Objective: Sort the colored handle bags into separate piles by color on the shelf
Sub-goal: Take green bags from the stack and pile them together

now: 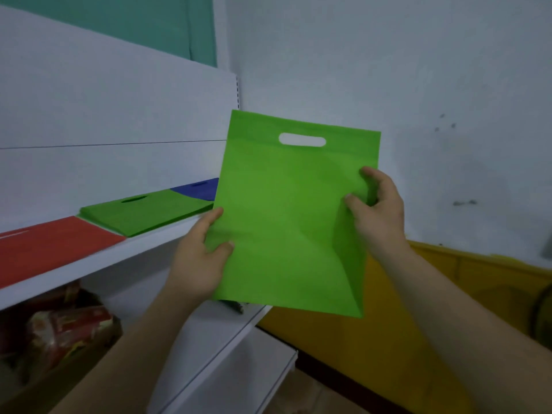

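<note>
In front of the white metal shelf (pixel 143 248), near its low pile of green bags (pixel 143 213), the flat green non-woven handle bag (pixel 286 228) is held upright in the air, long axis near vertical, handle slot uppermost. It looks light, limp and easily creased, so it is best held at both side edges. The left hand (pixel 200 261) and right hand (pixel 379 210) each pinch one.

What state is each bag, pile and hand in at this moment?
Flat green fabric handle bag: held upright, off the white shelf, creased.
Left hand: grips the bag's left edge.
Right hand: pinches its right edge.
Green bag pile: lying flat on the shelf.
Red bag pile: flat, left of green.
Blue bag pile: flat, right of green, partly hidden.
</note>
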Demonstrator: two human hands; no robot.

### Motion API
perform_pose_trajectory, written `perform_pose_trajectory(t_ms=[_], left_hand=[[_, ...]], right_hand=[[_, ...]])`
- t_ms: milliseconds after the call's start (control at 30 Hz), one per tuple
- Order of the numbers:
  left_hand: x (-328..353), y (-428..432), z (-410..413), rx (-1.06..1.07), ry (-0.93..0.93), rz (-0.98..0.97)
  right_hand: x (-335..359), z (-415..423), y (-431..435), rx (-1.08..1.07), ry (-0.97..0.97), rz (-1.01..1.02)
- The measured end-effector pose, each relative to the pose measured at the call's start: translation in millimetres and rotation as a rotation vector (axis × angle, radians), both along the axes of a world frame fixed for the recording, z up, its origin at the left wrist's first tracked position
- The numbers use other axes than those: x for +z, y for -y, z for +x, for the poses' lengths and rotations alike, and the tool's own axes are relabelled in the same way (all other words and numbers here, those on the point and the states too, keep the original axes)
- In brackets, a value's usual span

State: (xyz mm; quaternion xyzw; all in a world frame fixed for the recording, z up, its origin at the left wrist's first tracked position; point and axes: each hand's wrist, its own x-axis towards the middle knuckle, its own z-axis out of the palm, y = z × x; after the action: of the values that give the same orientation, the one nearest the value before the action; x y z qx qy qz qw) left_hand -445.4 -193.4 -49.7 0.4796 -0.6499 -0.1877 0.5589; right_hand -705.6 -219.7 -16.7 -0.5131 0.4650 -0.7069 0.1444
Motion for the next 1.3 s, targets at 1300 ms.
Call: perform_pose_trajectory(t_ms=[1300], left_hand=[[19,178,138,0.853,0.348,0.386]], right_hand=[[15,256,402,0.809,-0.355,0.117]])
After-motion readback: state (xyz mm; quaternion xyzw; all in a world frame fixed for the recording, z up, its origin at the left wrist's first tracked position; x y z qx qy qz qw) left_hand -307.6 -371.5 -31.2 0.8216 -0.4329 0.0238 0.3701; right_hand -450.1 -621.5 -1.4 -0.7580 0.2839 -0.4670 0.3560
